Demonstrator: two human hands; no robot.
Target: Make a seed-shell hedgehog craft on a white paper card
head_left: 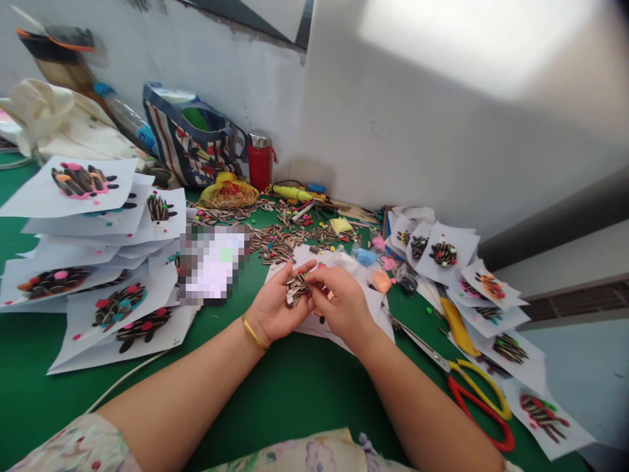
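- Above green table (236, 380), L hand (289, 305) cups striped seeds (297, 290), palm up.
- R hand (339, 305) pinches at seeds, fingertips together.
- Scissors (449, 367) w/ red & yellow handles near R forearm.

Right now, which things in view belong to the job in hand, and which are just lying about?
Likely the job's: seeds in the left hand; paper beneath; blue clay-like lump; seed-decorated sheets.
Likely lying about: striped bag; red flask; clear bottle.
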